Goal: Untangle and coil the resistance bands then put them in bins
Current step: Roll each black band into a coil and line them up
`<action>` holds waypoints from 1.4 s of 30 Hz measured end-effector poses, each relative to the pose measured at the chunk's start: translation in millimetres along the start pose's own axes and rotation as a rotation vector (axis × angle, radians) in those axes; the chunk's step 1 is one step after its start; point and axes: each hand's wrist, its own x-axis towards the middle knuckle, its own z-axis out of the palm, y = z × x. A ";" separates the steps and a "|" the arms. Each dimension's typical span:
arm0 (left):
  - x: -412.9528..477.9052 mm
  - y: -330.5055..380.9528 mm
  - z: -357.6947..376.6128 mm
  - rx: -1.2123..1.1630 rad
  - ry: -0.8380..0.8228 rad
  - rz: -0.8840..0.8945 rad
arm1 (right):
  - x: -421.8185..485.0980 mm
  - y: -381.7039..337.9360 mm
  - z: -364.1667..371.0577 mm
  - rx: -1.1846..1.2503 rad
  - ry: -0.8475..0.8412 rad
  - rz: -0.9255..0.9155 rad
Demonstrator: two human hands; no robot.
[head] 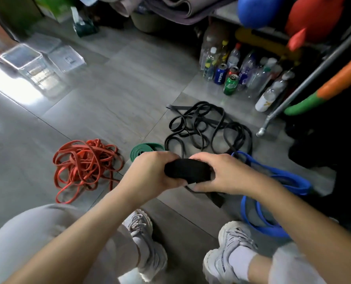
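Two pale grey lace-up sneakers (227, 251) and light grey trouser knees framed the bottom of the scene as a crouching person worked over a grey tiled floor (113, 95). Just above the shoes, both hands were clamped on a thick coil of black flat rubber band (187, 171): the left hand (152, 173) wrapped its fingers round the coil's left end, the right hand (225, 173) pressed thumb and fingers over its right end. A loose black tail (215, 197) hung from the coil to the floor. Beyond the coil lay a tangled heap of black bands (207, 128). A rolled green band (143, 149) sat just left of that heap, and a knotted pile of red-orange bands (84, 165) lay further left. Wide blue bands (272, 181) sprawled right of the coil. Clear plastic bins (39, 58) stood well away at far left, and empty bottles and drink cans (232, 72) clustered beyond the black heap.
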 end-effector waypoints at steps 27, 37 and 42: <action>-48.6 66.9 -42.0 -0.927 -0.044 0.085 | -99.5 -42.7 -40.8 0.642 0.295 -0.362; -52.7 63.9 -43.3 -0.783 -0.042 0.124 | -98.4 -35.3 -36.3 0.663 0.262 -0.302; -50.1 64.9 -37.1 -0.732 -0.052 0.108 | -98.3 -29.3 -35.6 0.650 0.254 -0.277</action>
